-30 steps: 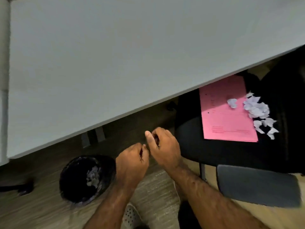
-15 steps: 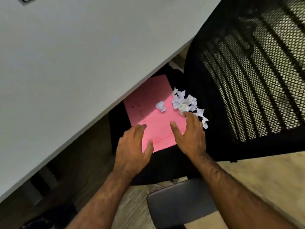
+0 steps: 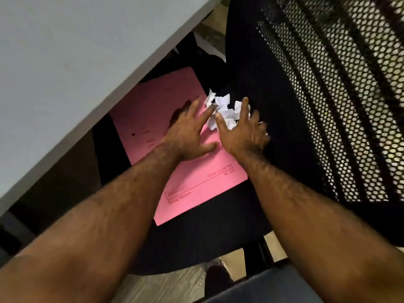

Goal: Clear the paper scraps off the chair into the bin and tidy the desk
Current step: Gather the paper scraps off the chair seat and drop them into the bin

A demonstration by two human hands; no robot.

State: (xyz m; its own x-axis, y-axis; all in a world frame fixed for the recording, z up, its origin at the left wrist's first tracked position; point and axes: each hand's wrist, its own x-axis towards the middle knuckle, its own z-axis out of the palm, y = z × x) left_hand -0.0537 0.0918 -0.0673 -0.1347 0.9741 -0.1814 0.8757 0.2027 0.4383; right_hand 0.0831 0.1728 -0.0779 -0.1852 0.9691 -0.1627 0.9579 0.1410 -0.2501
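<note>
The paper scraps (image 3: 223,111) are judged to be near weightless, soft and loose: small torn, crumpled pieces that will scatter or slip between the fingers if pinched singly. The sound hold would be a two-handed scoop, herding the pile together from both sides and cupping it from beneath, or lifting the stiffer sheet under it as a tray. The scraps are white, ragged-edged and bunched in one heap at the far edge of a pink printed folder (image 3: 188,176), partly on it and partly spilling onto the black seat of the chair (image 3: 207,235), close to the mesh backrest (image 3: 328,106) and just under the edge of the grey desk (image 3: 76,62). The left hand (image 3: 188,134) lies spread and flat on the folder, fingertips touching the near side of the heap, gripping nothing. The right hand (image 3: 242,132) is likewise spread, fingers curled over the heap; whether any scrap is pinched beneath cannot be told. No bin is in view.
</note>
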